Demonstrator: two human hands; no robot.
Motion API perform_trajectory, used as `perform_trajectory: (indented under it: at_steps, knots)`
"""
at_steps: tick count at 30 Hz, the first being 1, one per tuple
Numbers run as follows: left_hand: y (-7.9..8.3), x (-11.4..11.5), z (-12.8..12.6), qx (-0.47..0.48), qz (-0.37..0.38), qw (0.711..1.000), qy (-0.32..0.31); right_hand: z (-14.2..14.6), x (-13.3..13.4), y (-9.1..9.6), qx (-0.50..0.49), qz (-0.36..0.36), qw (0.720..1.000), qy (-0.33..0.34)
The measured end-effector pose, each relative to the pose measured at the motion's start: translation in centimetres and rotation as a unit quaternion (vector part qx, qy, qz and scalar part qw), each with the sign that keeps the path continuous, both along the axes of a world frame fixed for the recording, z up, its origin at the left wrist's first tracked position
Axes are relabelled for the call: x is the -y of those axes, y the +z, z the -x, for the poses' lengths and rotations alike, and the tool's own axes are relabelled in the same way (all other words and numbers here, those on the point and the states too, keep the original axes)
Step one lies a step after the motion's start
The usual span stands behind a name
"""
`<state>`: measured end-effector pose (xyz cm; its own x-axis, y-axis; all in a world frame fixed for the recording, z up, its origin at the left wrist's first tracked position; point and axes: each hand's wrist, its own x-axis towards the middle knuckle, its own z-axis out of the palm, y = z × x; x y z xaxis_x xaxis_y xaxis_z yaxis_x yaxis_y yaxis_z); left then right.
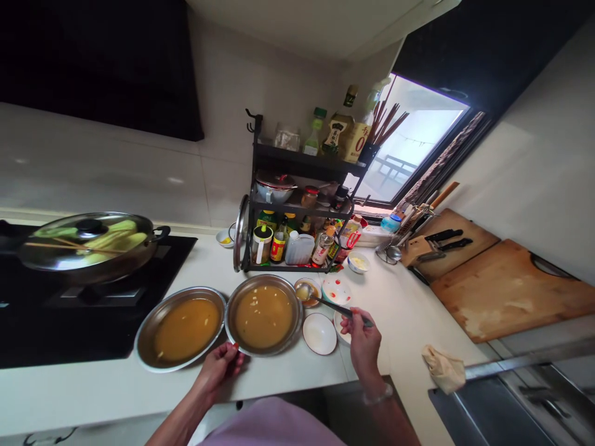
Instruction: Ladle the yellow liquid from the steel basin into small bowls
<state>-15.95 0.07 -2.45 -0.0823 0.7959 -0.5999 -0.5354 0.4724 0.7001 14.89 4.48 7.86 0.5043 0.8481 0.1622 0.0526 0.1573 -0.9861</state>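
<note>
My right hand [364, 339] is closed around the dark handle of a metal spoon [304, 291]. The spoon's bowl sits over a small bowl of brownish liquid [312, 302]. My left hand [219, 367] pinches the near rim of a round metal basin [297, 319], which holds brown broth with pale bits. To its left, rims close together, stands a second metal basin [142, 350] with similar orange-brown broth. Beside the right basin are an empty white bowl [320, 334] and a red-dotted bowl [337, 290]. Another white bowl is partly hidden behind my right hand.
A lidded pan [90, 248] with chopsticks on top stands on the black stove [100, 319]. A black rack [297, 268] of bottles and jars is behind the basins. At right are a knife block [421, 248], cutting boards [502, 291], a cloth [444, 368] and the sink [488, 412].
</note>
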Motion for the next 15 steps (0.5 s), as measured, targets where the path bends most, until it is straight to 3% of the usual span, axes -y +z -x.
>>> perform_trajectory:
  at_steps: [5,10,12,15]
  knots:
    - [-0.5,0.0,0.1,0.008,-0.004,1.0,-0.001,1.7,1.6,-0.7,0.09,-0.056,0.991,0.082]
    - [-0.5,0.0,0.0,0.011,-0.007,1.0,0.004,1.6,2.7,-1.1,0.223,-0.151,0.944,0.19]
    - [-0.4,0.0,0.0,0.012,-0.006,1.0,0.006,1.0,2.6,-1.3,0.254,-0.172,0.931,0.197]
    - [-0.2,0.0,-0.1,0.01,-0.004,1.0,0.003,-0.1,1.5,-1.9,0.262,-0.163,0.939,0.151]
